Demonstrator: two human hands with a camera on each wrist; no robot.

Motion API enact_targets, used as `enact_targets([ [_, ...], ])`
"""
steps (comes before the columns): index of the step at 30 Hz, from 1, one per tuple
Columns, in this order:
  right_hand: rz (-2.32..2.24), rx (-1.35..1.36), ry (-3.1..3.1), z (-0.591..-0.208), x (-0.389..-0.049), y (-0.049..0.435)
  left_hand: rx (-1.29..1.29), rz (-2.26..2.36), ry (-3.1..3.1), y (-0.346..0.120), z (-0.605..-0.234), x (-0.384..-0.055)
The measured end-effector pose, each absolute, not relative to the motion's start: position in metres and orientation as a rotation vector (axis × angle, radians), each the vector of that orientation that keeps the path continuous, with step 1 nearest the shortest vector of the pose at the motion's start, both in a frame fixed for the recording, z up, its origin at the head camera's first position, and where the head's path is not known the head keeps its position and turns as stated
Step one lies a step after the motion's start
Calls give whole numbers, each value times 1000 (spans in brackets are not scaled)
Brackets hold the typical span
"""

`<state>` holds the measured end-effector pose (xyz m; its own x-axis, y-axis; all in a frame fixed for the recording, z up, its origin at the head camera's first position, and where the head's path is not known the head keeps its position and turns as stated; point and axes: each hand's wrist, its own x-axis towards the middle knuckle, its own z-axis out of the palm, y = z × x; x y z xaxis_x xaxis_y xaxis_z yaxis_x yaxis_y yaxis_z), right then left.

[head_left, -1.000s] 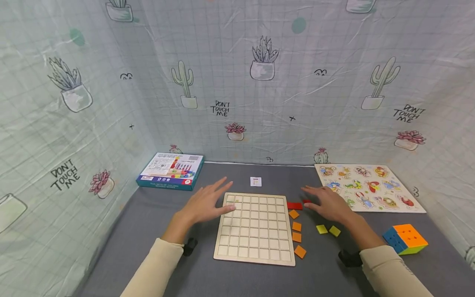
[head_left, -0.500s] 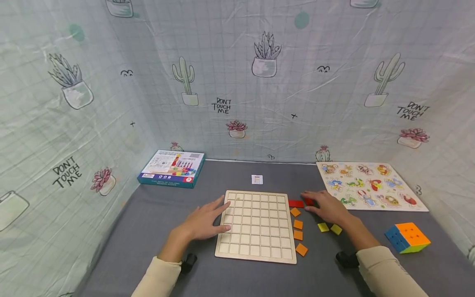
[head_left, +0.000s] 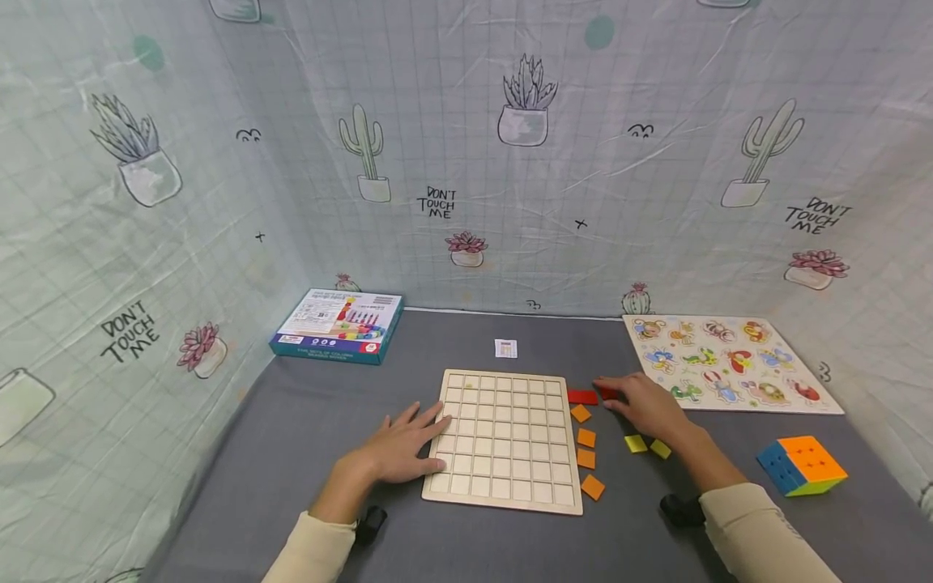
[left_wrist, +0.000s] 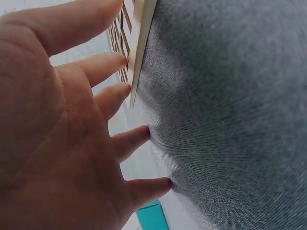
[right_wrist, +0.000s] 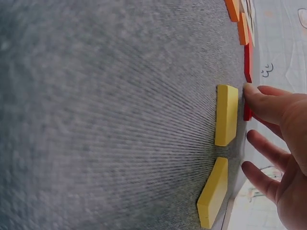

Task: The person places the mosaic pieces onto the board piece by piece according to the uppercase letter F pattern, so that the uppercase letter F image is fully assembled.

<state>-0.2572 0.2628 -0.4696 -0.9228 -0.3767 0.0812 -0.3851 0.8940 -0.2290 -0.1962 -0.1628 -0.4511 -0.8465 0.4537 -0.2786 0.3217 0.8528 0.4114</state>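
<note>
A pale wooden grid board (head_left: 503, 506) lies mid-table. At its left edge my left hand (head_left: 399, 449) has its fingers spread; in the left wrist view the thumb and two fingertips touch the board's edge (left_wrist: 143, 33), and the other fingertips rest on the cloth. My right hand (head_left: 649, 409) is right of the board, holding a red tile (head_left: 608, 393) between thumb and fingers; the hand partly hides that tile (right_wrist: 248, 112). Beside it lies a red piece (head_left: 582, 397). Several orange tiles (head_left: 586, 438) line the board's right side. Two yellow tiles (head_left: 636, 444) lie below my right hand.
A puzzle board with insect pictures (head_left: 736, 364) is at the back right, a Rubik's cube (head_left: 802, 465) at the right. A flat toy box (head_left: 337, 328) stands at the back left. Behind the board lies a small printed card (head_left: 506, 348). Printed cloth walls surround the grey table.
My right hand has lowered onto the red tile, its fingers closing around it. My left hand has moved down along the board's left edge and settled there.
</note>
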Motion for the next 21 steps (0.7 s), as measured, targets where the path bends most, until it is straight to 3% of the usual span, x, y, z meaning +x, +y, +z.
enact_targets([
  [21, 384, 550, -2947, -468, -258, 262, 528, 510, 2693, -161, -455, -198],
])
